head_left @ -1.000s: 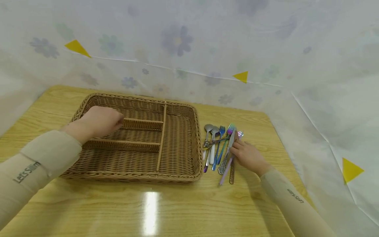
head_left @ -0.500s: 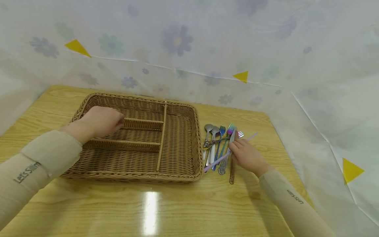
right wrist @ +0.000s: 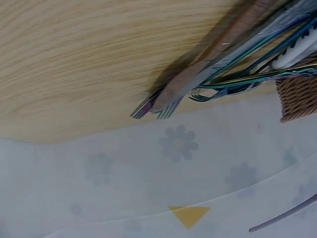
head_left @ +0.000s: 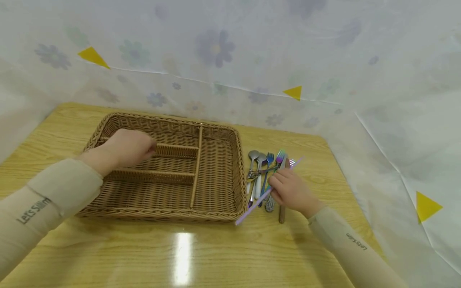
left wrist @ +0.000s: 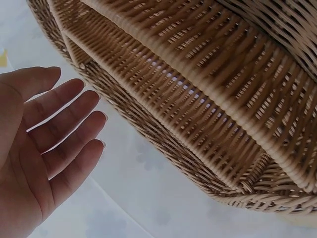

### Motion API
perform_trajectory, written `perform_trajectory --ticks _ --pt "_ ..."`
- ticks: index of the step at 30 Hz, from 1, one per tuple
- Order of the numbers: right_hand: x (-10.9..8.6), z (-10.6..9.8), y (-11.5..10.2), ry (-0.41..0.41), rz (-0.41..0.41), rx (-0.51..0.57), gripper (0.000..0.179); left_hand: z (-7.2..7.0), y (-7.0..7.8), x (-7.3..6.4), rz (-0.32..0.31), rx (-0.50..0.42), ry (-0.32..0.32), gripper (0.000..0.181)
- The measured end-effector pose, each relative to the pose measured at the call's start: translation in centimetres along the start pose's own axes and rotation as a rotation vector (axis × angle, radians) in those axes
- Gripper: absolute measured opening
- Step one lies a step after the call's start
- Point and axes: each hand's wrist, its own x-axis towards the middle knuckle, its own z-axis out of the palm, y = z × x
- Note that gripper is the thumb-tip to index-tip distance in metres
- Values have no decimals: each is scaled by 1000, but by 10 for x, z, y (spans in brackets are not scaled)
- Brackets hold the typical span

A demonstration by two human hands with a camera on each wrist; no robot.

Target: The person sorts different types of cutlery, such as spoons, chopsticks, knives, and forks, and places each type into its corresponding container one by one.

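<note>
My right hand (head_left: 292,193) pinches a thin purple stick (head_left: 252,210) that slants over the cutlery pile, its near end beside the basket's front right corner. In the right wrist view the stick (right wrist: 283,216) shows at the lower right; the hand is out of that picture. Below the hand lie a brown knife (head_left: 282,215), a silver knife with a patterned handle (head_left: 269,205) and a rainbow fork (head_left: 280,155). My left hand (head_left: 129,148) hovers over the wicker basket (head_left: 162,215). In the left wrist view, its fingers (left wrist: 64,121) are loosely bent around nothing, apart from the wicker.
Several more pieces lie between basket and right hand, among them two spoons (head_left: 253,155) and a blue fork (head_left: 270,158). Wicker dividers (head_left: 196,168) split the basket into compartments. A flowered white sheet (head_left: 216,80) hangs behind the wooden table (head_left: 137,252).
The purple stick has swung from nearly upright to a slant, its near end shifting left toward the basket. My right hand has moved slightly left, and the left hand slightly right.
</note>
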Motion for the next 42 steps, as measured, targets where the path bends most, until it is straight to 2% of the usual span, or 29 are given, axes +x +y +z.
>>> perform_trajectory --ticks 4,9,13,18,23,26,32,34,38,42 --pt "12 -1 -10 21 1 3 17 -2 7 1 15 -6 0 13" --pt "25 -1 -20 29 -15 -17 27 -2 17 2 39 -2 14 19" --pt "31 3 -26 27 -14 1 26 -2 25 3 64 -8 25 20" --pt "40 7 -31 5 27 11 26 -2 37 4 107 6 42 17" --pt "53 11 -36 -37 80 -23 9 0 47 6 148 14 50 17" --pt "63 14 -40 -49 113 -54 16 3 53 7 183 24 58 18" --pt "83 21 -49 -46 151 -72 13 8 63 12 252 60 92 30" --pt "88 24 -52 -46 149 -73 13 9 65 13 259 49 85 30" --pt "97 26 -58 -43 138 -71 15 10 67 15 278 22 88 21" --pt "101 27 -62 -41 139 -57 35 12 68 15 301 4 127 10"
